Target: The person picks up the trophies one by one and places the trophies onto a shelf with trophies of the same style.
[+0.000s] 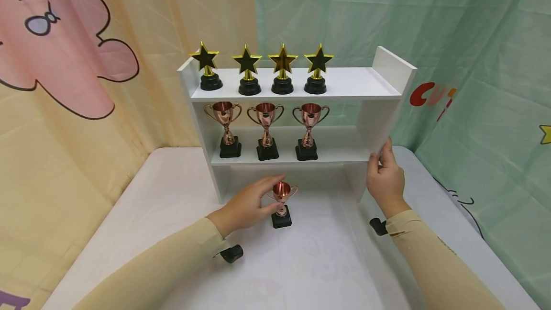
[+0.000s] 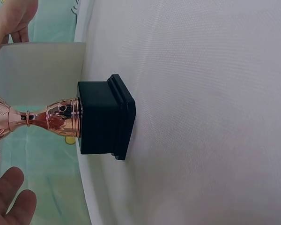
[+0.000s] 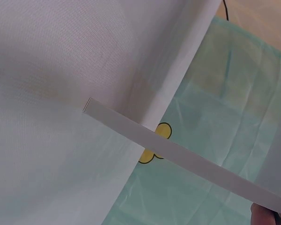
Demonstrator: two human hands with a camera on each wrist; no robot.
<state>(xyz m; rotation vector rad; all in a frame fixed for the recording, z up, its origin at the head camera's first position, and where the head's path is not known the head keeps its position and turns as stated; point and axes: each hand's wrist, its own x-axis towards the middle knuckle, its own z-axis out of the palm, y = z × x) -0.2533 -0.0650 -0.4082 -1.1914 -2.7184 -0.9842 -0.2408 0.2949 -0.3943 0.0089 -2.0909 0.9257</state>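
A copper-coloured trophy cup [image 1: 281,193] with a black base [image 2: 105,117] stands upright in front of the white shelf's lowest level. My left hand [image 1: 249,204] is around its left side, fingers fairly straight by the rim and thumb before the stem. In the left wrist view, the fingertips [image 2: 21,204] are spread, with a gap from the stem. My right hand [image 1: 386,181] grips the front edge of the shelf's right side panel [image 1: 379,130], thumb and fingers on either side. Only a bit of that hand [image 3: 262,215] shows in the right wrist view.
On the top board of the shelf [image 1: 348,83] stands a row of several gold star trophies [image 1: 282,68]. Three copper trophy cups [image 1: 267,118] line the middle board. A white cloth covers the table [image 1: 301,267]; printed curtains [image 1: 473,61] hang behind and at both sides.
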